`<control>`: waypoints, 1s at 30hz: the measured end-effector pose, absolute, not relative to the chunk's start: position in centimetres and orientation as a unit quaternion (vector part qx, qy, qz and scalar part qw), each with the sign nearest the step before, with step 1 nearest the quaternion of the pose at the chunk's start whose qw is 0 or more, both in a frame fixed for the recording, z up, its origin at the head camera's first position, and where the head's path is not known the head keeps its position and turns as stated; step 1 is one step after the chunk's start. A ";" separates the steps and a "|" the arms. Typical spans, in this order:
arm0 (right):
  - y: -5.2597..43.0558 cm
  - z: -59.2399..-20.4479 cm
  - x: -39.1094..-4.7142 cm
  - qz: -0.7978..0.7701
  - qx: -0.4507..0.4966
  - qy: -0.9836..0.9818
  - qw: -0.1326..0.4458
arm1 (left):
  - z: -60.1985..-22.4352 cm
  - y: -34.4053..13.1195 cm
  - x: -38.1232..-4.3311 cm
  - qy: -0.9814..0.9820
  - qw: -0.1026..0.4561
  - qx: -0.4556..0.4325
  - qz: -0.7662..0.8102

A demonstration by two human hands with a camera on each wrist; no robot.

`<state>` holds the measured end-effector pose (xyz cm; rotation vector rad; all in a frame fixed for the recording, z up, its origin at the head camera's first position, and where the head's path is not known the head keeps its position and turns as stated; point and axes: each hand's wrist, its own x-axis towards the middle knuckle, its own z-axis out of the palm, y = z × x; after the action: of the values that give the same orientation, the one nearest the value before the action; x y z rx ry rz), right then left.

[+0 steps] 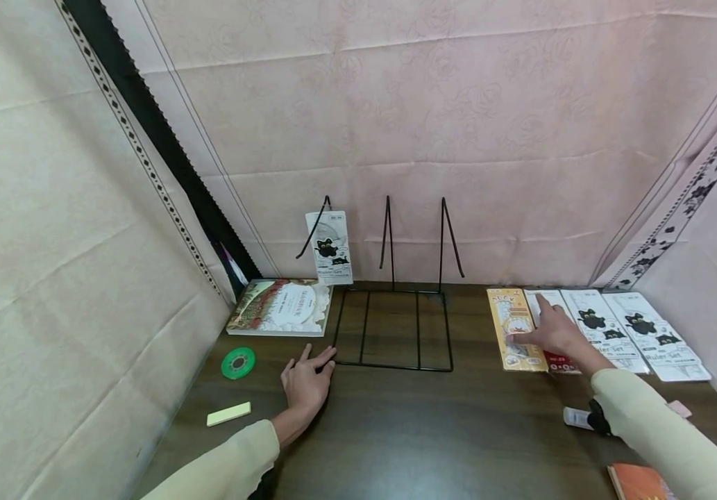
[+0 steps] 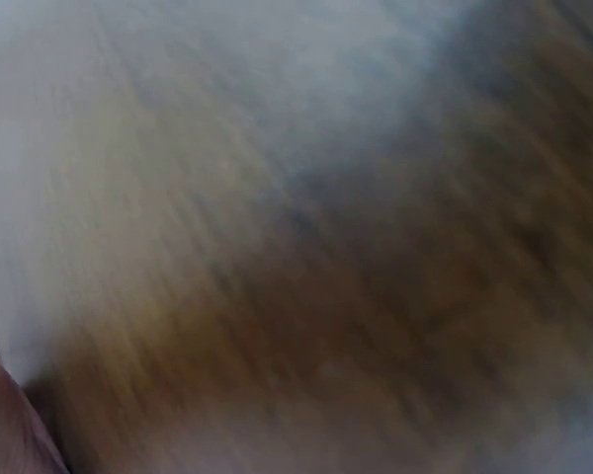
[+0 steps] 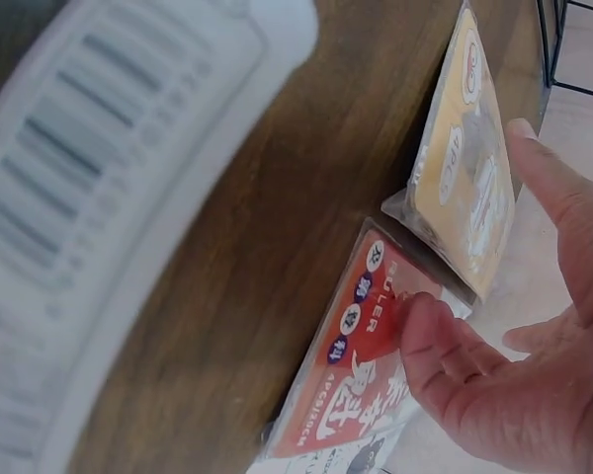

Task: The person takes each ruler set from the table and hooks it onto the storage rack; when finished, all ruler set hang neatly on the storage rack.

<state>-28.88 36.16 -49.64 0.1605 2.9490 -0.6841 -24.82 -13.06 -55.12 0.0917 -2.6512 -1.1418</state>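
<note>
Left hand (image 1: 307, 384) with fingers apart, by the near left corner of a black wire rack (image 1: 418, 330), right hand (image 1: 554, 332) with thumb and pointing finger wide apart, fingertips on a red-and-white packet (image 3: 351, 346), beside a yellow packet (image 1: 511, 312), toward the counter's (image 1: 408, 430) far right corner.

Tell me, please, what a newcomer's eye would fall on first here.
Probably the black wire rack in the middle, with a cat-printed packet hanging on its leftmost hook and the left hand at its lower left. Next, the row of four packets to the right, with the right hand over its left end, then the bright green disc left of the rack.
</note>
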 end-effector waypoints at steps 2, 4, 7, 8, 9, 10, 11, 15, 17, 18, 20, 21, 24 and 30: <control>36.0 -49.7 -28.8 -0.221 0.055 0.972 0.058 | -55.1 -13.1 -24.8 -0.911 0.125 0.033 -0.391; 36.0 -49.9 -28.8 -0.218 0.061 0.972 0.063 | -55.1 -13.1 -24.7 -0.911 0.126 0.033 -0.391; 35.8 -49.9 -28.8 -0.214 0.067 0.972 0.068 | -55.1 -13.2 -24.7 -0.911 0.128 0.032 -0.390; 35.8 -49.9 -28.9 -0.216 0.069 0.972 0.069 | -55.2 -13.2 -24.7 -0.911 0.129 0.032 -0.389; 35.7 -49.9 -28.9 -0.216 0.068 0.972 0.069 | -55.2 -13.2 -24.7 -0.911 0.129 0.031 -0.389; 35.7 -50.0 -28.9 -0.217 0.066 0.972 0.068 | -55.2 -13.2 -24.7 -0.912 0.130 0.030 -0.389; 35.6 -50.0 -29.0 -0.219 0.066 0.971 0.069 | -55.2 -13.2 -24.8 -0.912 0.130 0.030 -0.388; 35.5 -50.0 -29.2 -0.222 0.063 0.971 0.066 | -55.4 -13.2 -24.9 -0.913 0.132 0.028 -0.385; 35.5 -50.1 -29.3 -0.223 0.062 0.971 0.062 | -55.5 -13.2 -24.9 -0.912 0.134 0.027 -0.386; 35.5 -50.1 -29.3 -0.224 0.060 0.971 0.060 | -55.5 -13.2 -24.9 -0.911 0.134 0.028 -0.388; 35.5 -50.1 -29.4 -0.226 0.058 0.971 0.055 | -55.4 -13.1 -24.9 -0.911 0.134 0.028 -0.390; 35.5 -50.1 -29.4 -0.226 0.058 0.971 0.052 | -55.4 -13.1 -24.8 -0.910 0.133 0.028 -0.391; 35.4 -50.1 -29.4 -0.231 0.061 0.970 0.050 | -55.4 -13.1 -24.8 -0.910 0.133 0.027 -0.392; 35.0 -50.0 -29.2 -0.243 0.070 0.966 0.050 | -55.4 -13.0 -24.8 -0.911 0.133 0.028 -0.389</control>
<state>-29.21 34.99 -50.01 0.2129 2.9422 -0.7406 -24.77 -13.05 -55.37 0.0821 -2.6420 -1.1286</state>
